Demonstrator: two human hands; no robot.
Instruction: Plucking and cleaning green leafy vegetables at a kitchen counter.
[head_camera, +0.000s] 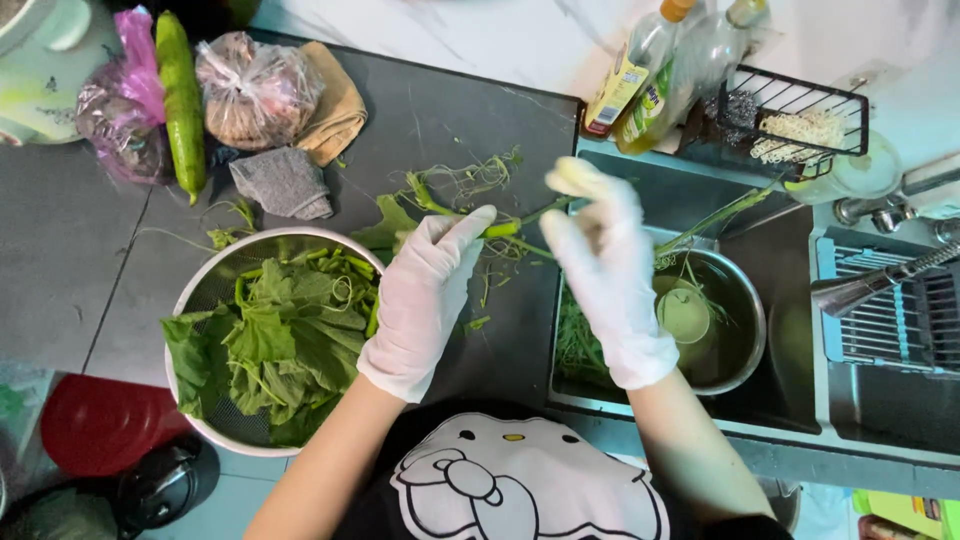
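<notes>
Both my hands wear white gloves. My left hand (425, 295) pinches a thin green vegetable stem (520, 222) near its cut end, above the dark counter. My right hand (605, 265) grips the same stem a little farther along, fingers curled, over the sink's edge. A metal colander (205, 285) full of green leaves (280, 345) sits on the counter just left of my left hand. Loose stem trimmings (465, 185) lie on the counter beyond my hands.
A steel bowl (745, 310) with green scraps sits in the sink. Behind it stand two bottles (640, 75), a wire rack (800, 115) and a tap (880, 280). At the far left lie a cucumber (180, 100), plastic bags (255, 85) and cloths (285, 180). A red lid (100, 425) sits below.
</notes>
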